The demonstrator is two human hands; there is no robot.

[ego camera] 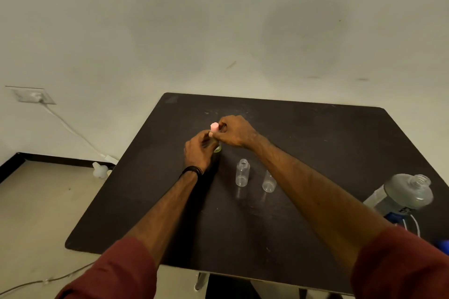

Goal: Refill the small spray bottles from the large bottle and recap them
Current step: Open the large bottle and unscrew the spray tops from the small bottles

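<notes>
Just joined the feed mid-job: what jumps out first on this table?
Both hands meet near the middle of the dark table: the right hand pinches a pink cap atop a small bottle that the left hand grips. Two uncapped clear bottles stand just nearer the person. The large bottle, open-necked, sits at the right edge.

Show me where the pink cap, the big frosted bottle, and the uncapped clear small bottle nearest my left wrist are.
Pink cap (pixel 214 126): head view, on its top.
Big frosted bottle (pixel 408 193): head view, on its shoulder.
Uncapped clear small bottle (pixel 242 173): head view, on its mid body.
</notes>
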